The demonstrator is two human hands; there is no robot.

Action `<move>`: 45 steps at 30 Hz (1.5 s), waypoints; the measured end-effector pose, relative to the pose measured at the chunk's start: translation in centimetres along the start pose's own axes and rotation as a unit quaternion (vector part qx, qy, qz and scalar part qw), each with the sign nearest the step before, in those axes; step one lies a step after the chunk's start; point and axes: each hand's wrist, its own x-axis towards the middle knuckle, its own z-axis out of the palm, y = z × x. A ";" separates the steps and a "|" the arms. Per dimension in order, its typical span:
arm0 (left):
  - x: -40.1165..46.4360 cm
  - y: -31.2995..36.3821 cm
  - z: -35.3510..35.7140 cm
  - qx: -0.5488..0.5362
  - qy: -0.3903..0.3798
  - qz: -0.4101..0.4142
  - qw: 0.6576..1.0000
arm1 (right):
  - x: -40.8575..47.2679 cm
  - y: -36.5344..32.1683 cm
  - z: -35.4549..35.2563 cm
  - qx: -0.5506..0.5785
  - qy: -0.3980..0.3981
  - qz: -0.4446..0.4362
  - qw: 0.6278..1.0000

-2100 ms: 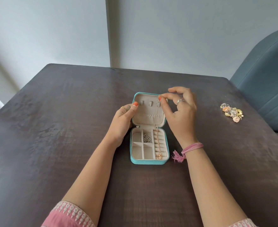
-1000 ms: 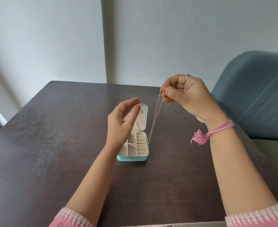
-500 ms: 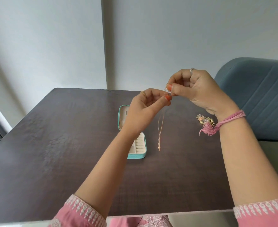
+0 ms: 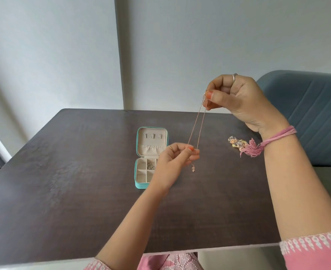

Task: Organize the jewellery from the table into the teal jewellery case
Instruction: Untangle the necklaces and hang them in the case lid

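A thin rose-gold necklace (image 4: 196, 125) hangs taut in the air between my two hands. My right hand (image 4: 236, 98) pinches its top end high above the table. Lower down, my left hand (image 4: 175, 159) pinches the chain near its small pendant (image 4: 193, 169), which dangles just under my fingers. The teal jewellery case (image 4: 142, 184) lies open on the dark table, its lid laid back, and a silver piece (image 4: 151, 166) sits in one of its compartments. My left hand hides the right side of the case's tray.
A cluster of gold and pastel jewellery (image 4: 235, 143) lies on the dark table (image 4: 63, 182) to the right, partly behind my pink wrist tassel (image 4: 251, 150). A blue-grey chair (image 4: 312, 114) stands at the table's right side. Grey walls rise behind.
My left hand slid down the chain from the top to near the pendant, stretching the necklace out. My right hand stayed raised with the top end.
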 end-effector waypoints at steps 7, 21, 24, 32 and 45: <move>-0.5 -2.4 0.8 -0.062 0.006 -0.067 0.996 | -0.4 -0.2 -0.9 0.023 0.024 0.002 0.999; -3.2 -3.9 0.9 -0.259 0.019 -0.159 0.953 | -0.2 1.9 -2.2 0.152 0.127 0.050 0.979; -3.7 -4.1 1.0 -0.281 0.016 -0.167 0.945 | -0.1 2.4 -2.3 0.148 0.123 0.066 0.979; -4.8 -4.7 1.1 -0.273 0.039 -0.170 0.946 | -0.2 5.2 -2.5 0.172 0.136 0.108 0.970; -6.8 -5.6 0.5 -0.111 0.158 -0.151 0.970 | -0.2 10.3 -4.5 0.080 0.050 0.199 0.975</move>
